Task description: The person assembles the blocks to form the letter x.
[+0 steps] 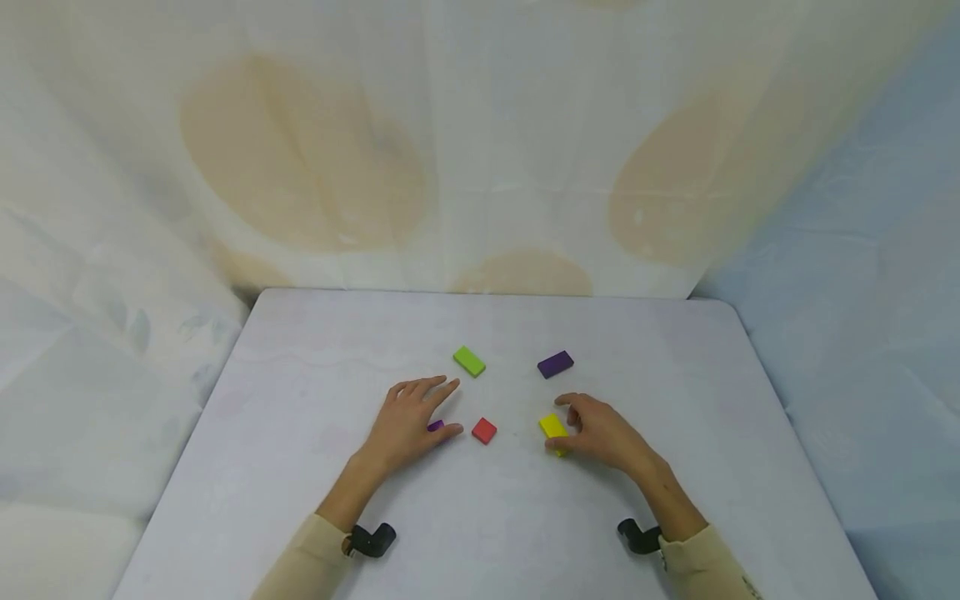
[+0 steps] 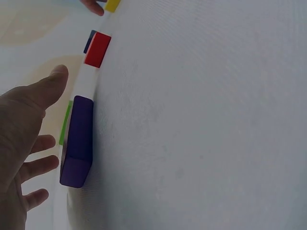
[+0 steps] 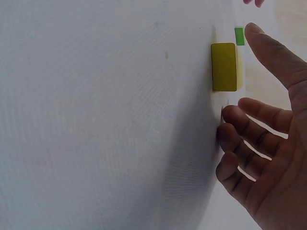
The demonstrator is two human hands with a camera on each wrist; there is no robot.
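Note:
My left hand (image 1: pixel 420 414) lies flat with fingers spread over a small purple block (image 1: pixel 436 425); the left wrist view shows that purple block (image 2: pixel 79 139) on the table just beside the palm (image 2: pixel 24 124), not gripped. A red block (image 1: pixel 483 430) lies right of it. My right hand (image 1: pixel 592 427) hovers by a yellow block (image 1: pixel 552 427), thumb near its front end and fingers loosely bent. In the right wrist view the yellow block (image 3: pixel 224 66) lies free ahead of the fingers (image 3: pixel 240 143), which rest on the table.
A green block (image 1: pixel 468 361) and a second purple block (image 1: pixel 555 364) lie farther back on the white table (image 1: pixel 300 467). Draped pale cloth stands behind and at both sides. Black wrist-camera mounts sit on both forearms.

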